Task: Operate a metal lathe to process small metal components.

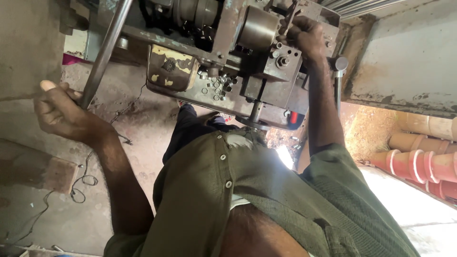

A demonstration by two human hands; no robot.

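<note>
Two hands on the machine: your left hand (59,112) is wrapped around the long steel lever bar (105,50), low on its length, thumb up. The bar slants up to the grey metal machine (228,52). Your right hand (304,37) is closed on a fitting at the machine's upper right, fingers curled tight; what exactly it grips is hidden. Small loose metal pieces (216,85) lie scattered on the machine's tray, between your hands. Terracotta pipes (419,159) are stacked off to the right, well apart.
</note>
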